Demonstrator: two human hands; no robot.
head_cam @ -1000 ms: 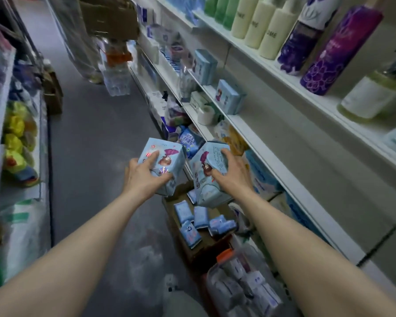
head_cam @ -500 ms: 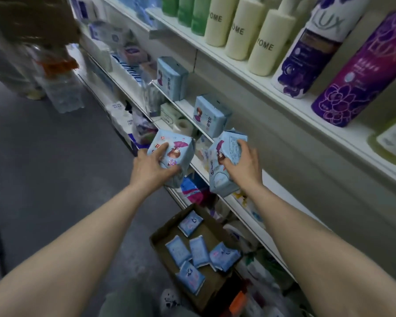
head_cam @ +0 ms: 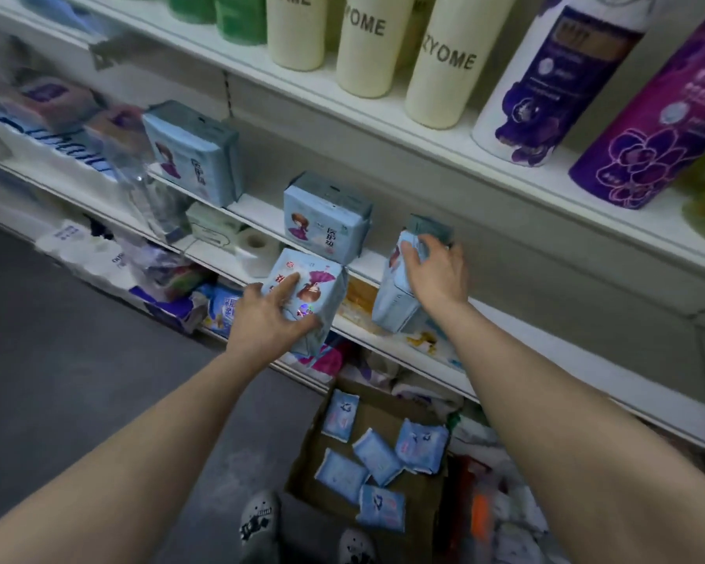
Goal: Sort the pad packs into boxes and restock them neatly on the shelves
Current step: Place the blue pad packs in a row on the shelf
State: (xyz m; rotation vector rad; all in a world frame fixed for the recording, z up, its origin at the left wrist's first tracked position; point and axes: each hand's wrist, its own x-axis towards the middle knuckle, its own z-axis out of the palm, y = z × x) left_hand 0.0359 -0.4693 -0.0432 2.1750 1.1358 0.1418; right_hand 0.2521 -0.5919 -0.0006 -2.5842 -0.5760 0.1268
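Two blue pad packs were held up at the middle shelf [head_cam: 383, 260]: the left hand [head_cam: 267, 319] gripped one pack [head_cam: 314, 297] just below its edge, the right hand [head_cam: 436, 274] clasped another pack [head_cam: 399, 295] upright. Two matching packs [head_cam: 326, 217] stood on the shelf behind. Small packs [head_cam: 377, 462] lay in a cardboard box [head_cam: 420, 494] on the floor.

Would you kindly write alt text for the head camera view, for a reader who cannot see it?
A person's left hand and right hand each hold a light blue pad pack, the left pack and the right pack, at a white shelf where two similar packs stand. Below, a cardboard box on the floor holds small blue packs.
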